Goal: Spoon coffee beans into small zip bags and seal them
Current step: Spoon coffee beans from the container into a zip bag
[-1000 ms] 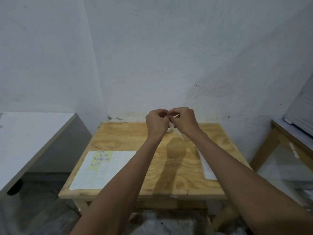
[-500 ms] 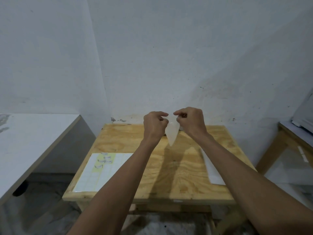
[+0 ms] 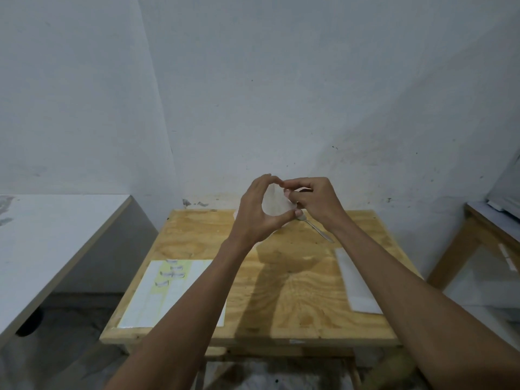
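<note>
Fingers of the left hand [image 3: 257,213] curl round a small clear zip bag [image 3: 274,202], held above the wooden table [image 3: 281,291]; the right hand [image 3: 312,202] pinches its top edge (contents cannot be told). A spoon [image 3: 316,229] lies just beyond, a white sheet [image 3: 168,294] nearer left.

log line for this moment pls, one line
left hand holds zip bag | right hand pinches its top edge | spoon on wooden table | beans not visible
</note>
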Available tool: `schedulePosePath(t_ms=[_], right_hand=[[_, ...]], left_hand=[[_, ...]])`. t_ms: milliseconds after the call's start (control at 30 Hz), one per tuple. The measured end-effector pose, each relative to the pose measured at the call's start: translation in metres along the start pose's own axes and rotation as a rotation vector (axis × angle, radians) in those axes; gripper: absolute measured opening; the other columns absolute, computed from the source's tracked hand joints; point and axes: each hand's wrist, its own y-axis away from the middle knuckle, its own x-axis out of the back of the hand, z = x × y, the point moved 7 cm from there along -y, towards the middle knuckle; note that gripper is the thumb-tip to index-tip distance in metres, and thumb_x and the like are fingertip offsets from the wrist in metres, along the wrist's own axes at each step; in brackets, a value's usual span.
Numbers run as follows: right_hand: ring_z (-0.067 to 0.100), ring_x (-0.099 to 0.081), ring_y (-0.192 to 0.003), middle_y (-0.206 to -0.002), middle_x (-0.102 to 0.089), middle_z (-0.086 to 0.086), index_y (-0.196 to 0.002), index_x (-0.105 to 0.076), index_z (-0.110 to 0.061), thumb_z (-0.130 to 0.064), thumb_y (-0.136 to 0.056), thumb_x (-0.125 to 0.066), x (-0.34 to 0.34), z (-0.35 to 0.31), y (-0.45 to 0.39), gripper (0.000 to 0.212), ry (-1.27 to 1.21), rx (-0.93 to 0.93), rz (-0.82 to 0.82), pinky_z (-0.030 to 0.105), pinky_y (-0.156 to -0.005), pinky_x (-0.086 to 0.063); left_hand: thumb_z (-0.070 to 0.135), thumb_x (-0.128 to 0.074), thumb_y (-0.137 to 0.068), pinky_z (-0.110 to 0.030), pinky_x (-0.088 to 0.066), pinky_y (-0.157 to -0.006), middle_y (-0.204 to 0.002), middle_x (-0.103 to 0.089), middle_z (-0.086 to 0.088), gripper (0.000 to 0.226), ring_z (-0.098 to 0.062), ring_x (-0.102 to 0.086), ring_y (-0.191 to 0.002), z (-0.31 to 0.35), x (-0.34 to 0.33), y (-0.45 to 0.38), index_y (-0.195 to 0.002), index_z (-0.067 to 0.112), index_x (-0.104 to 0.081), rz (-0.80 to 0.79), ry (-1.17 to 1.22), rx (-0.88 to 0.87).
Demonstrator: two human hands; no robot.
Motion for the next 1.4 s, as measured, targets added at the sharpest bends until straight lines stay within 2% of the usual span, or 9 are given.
schedulePosePath(t_ms=[167,300,433,500,667,867,1067,1233,1400], right_hand=[[0.018,-0.075,-0.091,-0.1,-0.079,0.006,-0.103,-0.082,-0.01,-0.001,-0.087,-0.07,-0.003,0.01,0.001,0.022,-0.113,-0.042,-0.03,0.031,-0.072,-0.062],[0.029,-0.075,-0.095,-0.099,-0.078,0.011,-0.102,-0.081,-0.009,-0.001,-0.088,-0.072,-0.007,0.019,0.0,0.019,-0.208,-0.077,-0.053,0.043,-0.081,-0.063],[0.016,-0.072,-0.081,-0.086,-0.074,0.006,-0.104,-0.08,-0.008,-0.001,-0.088,-0.074,-0.008,0.025,0.0,0.018,-0.245,-0.089,-0.046,0.032,-0.071,-0.06],[0.01,-0.069,-0.076,-0.081,-0.071,0.003,-0.104,-0.079,-0.008,-0.001,-0.088,-0.074,-0.009,0.028,0.0,0.018,-0.246,-0.087,-0.031,0.028,-0.067,-0.059],[0.016,-0.067,-0.078,-0.084,-0.064,0.012,-0.102,-0.079,-0.009,-0.002,-0.088,-0.075,-0.01,0.036,-0.001,0.017,-0.285,-0.09,0.006,0.032,-0.069,-0.061],[0.017,-0.07,-0.075,-0.089,-0.074,0.015,-0.101,-0.078,-0.004,-0.01,-0.091,-0.075,-0.004,0.048,-0.004,0.012,-0.32,-0.137,0.046,0.029,-0.066,-0.06],[0.019,-0.074,-0.086,-0.093,-0.079,0.004,-0.098,-0.081,-0.011,-0.013,-0.085,-0.078,0.029,0.122,-0.02,0.014,0.209,-0.22,0.296,0.038,-0.084,-0.062],[0.028,-0.072,-0.086,-0.101,-0.077,0.009,-0.102,-0.079,-0.011,-0.01,-0.086,-0.077,0.028,0.177,-0.024,0.016,0.512,-0.378,0.286,0.043,-0.077,-0.063],[0.029,-0.07,-0.099,-0.11,-0.075,0.007,-0.115,-0.077,-0.018,-0.017,-0.09,-0.075,0.024,0.191,-0.038,0.025,0.709,-0.404,0.26,0.032,-0.077,-0.055]], left_hand=[[0.062,-0.085,-0.066,-0.012,-0.039,-0.098,-0.133,-0.058,0.005,0.088,-0.01,-0.054,-0.121,-0.008,-0.004,0.004,-0.134,0.015,-0.055,-0.082,-0.11,-0.035],[0.059,-0.09,-0.064,-0.029,-0.049,-0.1,-0.136,-0.058,0.009,0.098,-0.008,-0.056,-0.122,-0.022,-0.003,0.009,-0.143,0.021,-0.048,-0.037,-0.078,0.066],[0.063,-0.091,-0.06,-0.024,-0.048,-0.099,-0.135,-0.057,0.011,0.116,-0.003,-0.055,-0.119,-0.034,-0.006,0.014,-0.154,0.016,-0.041,-0.016,-0.051,0.178],[0.072,-0.084,-0.059,-0.028,-0.05,-0.099,-0.134,-0.059,0.007,0.114,-0.005,-0.055,-0.117,-0.036,-0.008,0.014,-0.149,0.012,-0.048,-0.009,-0.08,0.17],[0.075,-0.079,-0.058,-0.016,-0.042,-0.092,-0.131,-0.056,0.01,0.107,-0.005,-0.054,-0.116,-0.039,-0.012,0.017,-0.145,0.022,-0.048,0.008,-0.058,0.199],[0.073,-0.082,-0.059,-0.021,-0.049,-0.083,-0.121,-0.06,0.008,0.102,-0.004,-0.058,-0.106,-0.045,-0.009,0.019,-0.14,0.017,-0.053,0.041,-0.084,0.156],[0.071,-0.084,-0.06,-0.031,-0.053,-0.082,-0.119,-0.059,0.004,0.1,-0.012,-0.06,-0.103,-0.062,-0.006,0.023,-0.137,0.015,-0.055,0.05,-0.13,0.142],[0.071,-0.083,-0.06,-0.035,-0.054,-0.084,-0.122,-0.057,0.003,0.1,-0.015,-0.06,-0.106,-0.078,-0.008,0.022,-0.136,0.012,-0.055,0.04,-0.157,0.143],[0.072,-0.082,-0.061,-0.036,-0.055,-0.084,-0.122,-0.057,0.003,0.101,-0.015,-0.06,-0.107,-0.092,-0.012,0.017,-0.137,0.011,-0.055,0.025,-0.168,0.144]])
